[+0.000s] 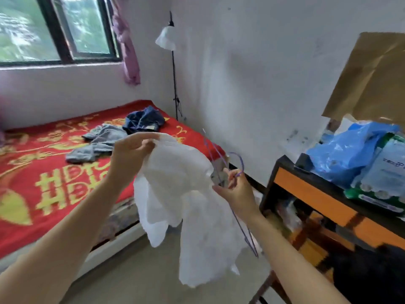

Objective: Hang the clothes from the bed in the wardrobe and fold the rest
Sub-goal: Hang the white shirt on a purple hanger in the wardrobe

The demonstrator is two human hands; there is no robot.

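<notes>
A white garment (pixel 192 207) hangs in front of me above the floor. My left hand (pixel 129 154) pinches its upper edge. My right hand (pixel 235 189) grips a thin purple wire hanger (pixel 241 227) by its neck and touches the garment's other side. The hanger's hook curls above my fingers, and one of its arms is hidden in the cloth. On the bed (pixel 32 183) with a red and gold cover lie a grey garment (pixel 98 143) and a dark blue garment (pixel 143 120), both crumpled.
A black and orange shelf unit (pixel 317 194) stands at the right with blue plastic bags (pixel 350 150) and packets on top. A floor lamp (pixel 174 73) stands in the corner by the bed. A window with a purple curtain (pixel 129 51) is at the back.
</notes>
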